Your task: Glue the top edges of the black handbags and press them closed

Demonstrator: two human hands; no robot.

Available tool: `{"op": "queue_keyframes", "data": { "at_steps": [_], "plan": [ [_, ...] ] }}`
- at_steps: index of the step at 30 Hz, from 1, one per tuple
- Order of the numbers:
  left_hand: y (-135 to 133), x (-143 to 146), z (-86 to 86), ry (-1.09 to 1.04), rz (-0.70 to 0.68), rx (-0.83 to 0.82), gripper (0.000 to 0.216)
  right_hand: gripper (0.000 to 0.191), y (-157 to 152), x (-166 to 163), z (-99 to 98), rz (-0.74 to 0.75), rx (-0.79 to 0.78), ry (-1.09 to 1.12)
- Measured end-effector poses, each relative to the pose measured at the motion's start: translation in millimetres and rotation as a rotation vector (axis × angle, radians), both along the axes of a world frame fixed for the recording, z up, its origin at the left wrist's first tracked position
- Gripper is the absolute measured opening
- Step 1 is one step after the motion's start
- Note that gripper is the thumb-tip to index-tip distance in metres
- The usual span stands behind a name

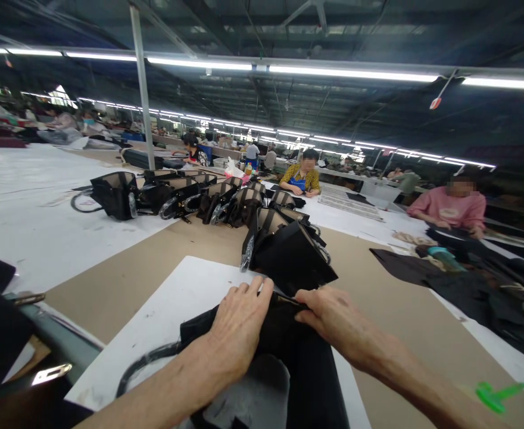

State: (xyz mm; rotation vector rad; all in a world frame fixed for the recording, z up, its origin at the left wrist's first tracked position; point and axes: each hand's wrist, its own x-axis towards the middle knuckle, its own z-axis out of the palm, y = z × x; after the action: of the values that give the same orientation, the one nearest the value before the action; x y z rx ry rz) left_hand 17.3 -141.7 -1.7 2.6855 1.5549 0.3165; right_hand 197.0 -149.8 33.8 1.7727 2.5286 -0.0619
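Note:
A black handbag (313, 372) lies in front of me on a white sheet (155, 333), one wrapped handle (143, 363) looping out to the left. My left hand (244, 316) is closed over the bag's far edge, its fingertips partly hidden behind the fabric. On the same edge, a little to the right, my right hand (327, 307) pinches the black material between thumb and fingers. Just beyond my hands stands another black bag (289, 253). What lies under my left palm cannot be seen.
Several black bags (220, 199) with wrapped handles form a row across the brown-covered table (137, 277). Dark pieces with metal fittings (50, 373) sit at the near left. Black cloth (476, 295) lies right. Two co-workers, in yellow (304, 173) and pink (447, 205), sit opposite.

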Motion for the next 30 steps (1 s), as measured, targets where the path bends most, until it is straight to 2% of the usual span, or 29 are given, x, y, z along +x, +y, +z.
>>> {"op": "queue_keyframes", "data": {
  "at_steps": [4,8,14,20,30],
  "plan": [
    [9.9,0.4,0.4,-0.173,-0.122,-0.037,0.037,0.007,-0.9,0.4,-3.0,0.024,0.055,-0.034],
    [14.4,-1.7,-5.6,-0.153,-0.106,-0.063,0.019,0.008,-0.5,1.2,-5.3,0.059,0.139,-0.087],
    [13.8,-0.5,-16.6,-0.263,-0.068,0.014,0.026,0.007,3.7,-1.6,-3.6,0.219,0.246,-0.142],
    [11.3,-1.7,-13.1,-0.242,-0.057,0.011,0.018,0.009,11.7,-4.5,-2.8,0.223,0.227,-0.100],
    [13.2,-2.6,-19.0,-0.341,-0.054,0.050,0.013,0.010,17.7,-6.4,-2.7,0.278,0.238,-0.178]
  ]
}}
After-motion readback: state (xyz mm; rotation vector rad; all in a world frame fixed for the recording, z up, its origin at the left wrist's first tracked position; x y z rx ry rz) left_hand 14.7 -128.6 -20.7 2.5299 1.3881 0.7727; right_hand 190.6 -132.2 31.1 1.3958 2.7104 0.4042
